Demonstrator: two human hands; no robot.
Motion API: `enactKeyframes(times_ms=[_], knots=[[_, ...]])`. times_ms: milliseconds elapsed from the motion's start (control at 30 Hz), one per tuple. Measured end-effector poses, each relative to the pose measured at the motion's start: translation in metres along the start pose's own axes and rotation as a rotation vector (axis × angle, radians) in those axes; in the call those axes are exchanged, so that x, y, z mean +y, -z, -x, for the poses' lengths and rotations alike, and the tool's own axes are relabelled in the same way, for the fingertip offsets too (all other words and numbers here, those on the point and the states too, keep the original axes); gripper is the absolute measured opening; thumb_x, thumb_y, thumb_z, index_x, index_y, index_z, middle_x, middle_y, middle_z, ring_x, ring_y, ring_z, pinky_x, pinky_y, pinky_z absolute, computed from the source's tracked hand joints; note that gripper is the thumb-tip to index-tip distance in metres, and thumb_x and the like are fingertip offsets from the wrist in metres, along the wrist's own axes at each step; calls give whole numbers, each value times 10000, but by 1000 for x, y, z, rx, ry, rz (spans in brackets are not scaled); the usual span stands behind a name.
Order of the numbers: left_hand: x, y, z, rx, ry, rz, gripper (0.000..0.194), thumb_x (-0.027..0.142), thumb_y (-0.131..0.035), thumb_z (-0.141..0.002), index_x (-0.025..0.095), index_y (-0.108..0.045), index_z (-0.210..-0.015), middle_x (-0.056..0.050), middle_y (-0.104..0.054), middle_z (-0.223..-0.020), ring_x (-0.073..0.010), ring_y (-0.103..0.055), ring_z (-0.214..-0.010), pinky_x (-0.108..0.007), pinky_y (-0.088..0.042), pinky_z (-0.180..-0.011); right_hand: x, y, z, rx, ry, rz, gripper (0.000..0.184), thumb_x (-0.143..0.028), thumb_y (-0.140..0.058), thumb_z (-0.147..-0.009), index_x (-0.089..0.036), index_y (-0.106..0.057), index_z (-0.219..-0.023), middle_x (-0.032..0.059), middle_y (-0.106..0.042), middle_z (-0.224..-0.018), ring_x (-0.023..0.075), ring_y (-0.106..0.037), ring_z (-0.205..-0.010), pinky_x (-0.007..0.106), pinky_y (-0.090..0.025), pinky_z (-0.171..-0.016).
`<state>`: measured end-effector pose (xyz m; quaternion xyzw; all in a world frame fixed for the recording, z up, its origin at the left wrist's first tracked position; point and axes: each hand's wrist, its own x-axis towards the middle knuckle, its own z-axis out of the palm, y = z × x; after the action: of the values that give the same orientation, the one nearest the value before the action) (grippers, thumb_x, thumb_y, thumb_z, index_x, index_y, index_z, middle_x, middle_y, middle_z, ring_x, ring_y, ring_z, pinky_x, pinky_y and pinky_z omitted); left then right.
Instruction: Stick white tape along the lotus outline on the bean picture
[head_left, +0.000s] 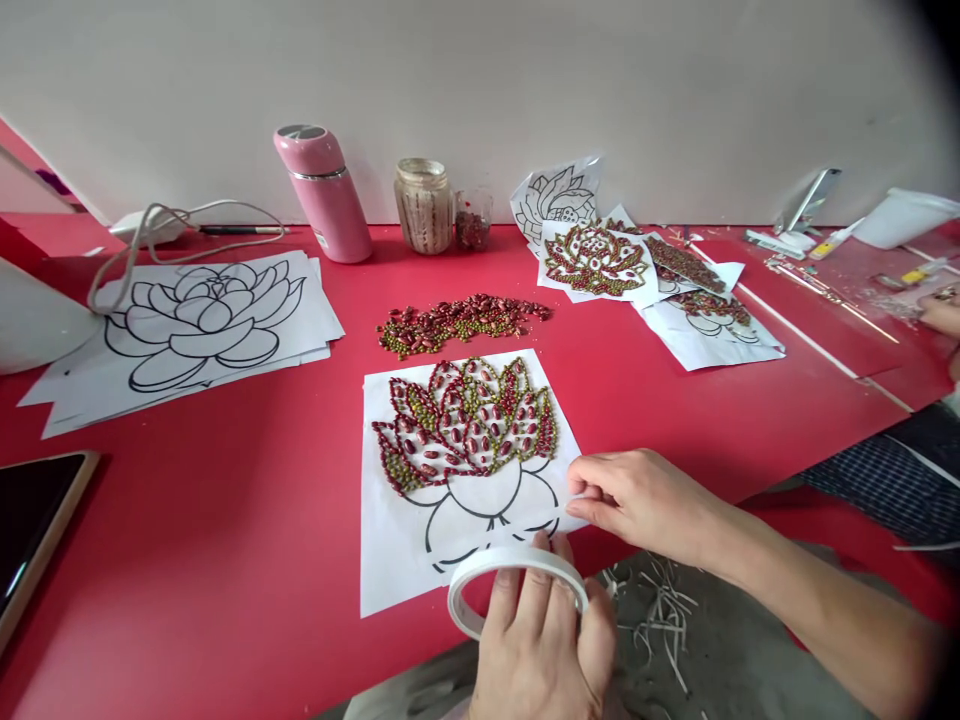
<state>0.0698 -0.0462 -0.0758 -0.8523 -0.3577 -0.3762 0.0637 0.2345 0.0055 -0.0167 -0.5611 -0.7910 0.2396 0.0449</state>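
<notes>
In front of me lies a white paper (390, 560) with a black lotus outline. Its upper petals are filled with red and green beans (472, 420), while the lower petals are bare line drawing. My left hand (544, 640) grips a roll of white double-sided tape (469, 590) at the paper's lower edge, its fingers passing through the ring. Beside the right edge of the paper, my right hand (645, 500) is closed in a pinch. What its fingertips hold, if anything, is too small to make out.
Behind the paper is a pile of loose beans (465, 325). A pink bottle (330, 200), a jar (424, 205) and a small cup (472, 222) stand near the wall. Lotus drawings (202, 330), bean pictures (596, 260) and a phone (37, 520) surround the work. Another person's hand (941, 310) shows at right.
</notes>
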Motion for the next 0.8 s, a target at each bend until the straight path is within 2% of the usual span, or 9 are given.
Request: enactKeyframes(times_ms=[167, 233, 333, 433, 500, 567, 667, 800], knots=[[0, -1, 3, 30, 12, -49, 175, 130, -369, -826, 184, -534, -805, -75, -683, -857, -209, -620, -863, -367, -402, -785, 4, 0, -5, -22, -1, 21, 129, -193, -424, -881, -202, -450, -755, -57, -500, -570, 95, -460, -518, 199, -283, -517], [0, -3, 5, 1, -1, -77, 131, 142, -411, -813, 188, -533, -819, -67, -679, -884, -201, -615, -889, -365, -414, -801, 7, 0, -5, -45, 9, -25, 66, -195, -481, -847, -208, -450, -791, -69, -507, -571, 89, -456, -504, 190, -284, -508], [-1, -4, 8, -29, -25, -113, 91, 181, -445, -812, 195, -529, -845, -57, -673, -913, -188, -607, -923, -353, -434, -816, 7, 1, -5, -57, 24, -55, 108, -191, -552, -792, -210, -454, -836, -76, -513, -576, 89, -466, -502, 187, -296, -519], [-3, -3, 10, -38, -44, -136, 79, 206, -456, -817, 198, -526, -852, -54, -672, -916, -181, -607, -932, -342, -452, -807, 5, 2, -6, -24, 39, -14, 45, -166, -468, -837, -204, -461, -813, -67, -480, -557, 96, -454, -494, 197, -288, -514], [-3, -3, 10, -35, -56, -144, 74, 213, -465, -817, 198, -527, -853, -57, -672, -914, -183, -609, -933, -342, -460, -800, 5, 3, -6, -11, 41, -4, 92, -154, -410, -865, -201, -462, -805, -65, -467, -545, 96, -445, -484, 199, -281, -503], [-3, -3, 12, -30, -57, -145, 76, 221, -474, -817, 200, -530, -863, -56, -671, -918, -185, -608, -941, -345, -465, -804, 5, 3, -6, -23, 47, -22, 38, -168, -457, -849, -202, -463, -834, -73, -485, -554, 89, -453, -488, 190, -289, -501], [-3, -4, 15, -44, -57, -131, 92, 230, -489, -812, 207, -533, -890, -56, -666, -940, -188, -599, -966, -353, -461, -826, 5, 3, -4, -45, 49, -54, 152, -162, -564, -777, -211, -458, -874, -84, -518, -586, 81, -466, -501, 175, -305, -509], [-3, -4, 15, -60, -53, -112, 98, 231, -505, -802, 199, -537, -889, -71, -662, -952, -200, -593, -981, -357, -456, -835, 3, 1, -4, 11, 32, -29, 71, -145, -452, -845, -203, -447, -805, -76, -446, -538, 91, -431, -476, 192, -290, -501]])
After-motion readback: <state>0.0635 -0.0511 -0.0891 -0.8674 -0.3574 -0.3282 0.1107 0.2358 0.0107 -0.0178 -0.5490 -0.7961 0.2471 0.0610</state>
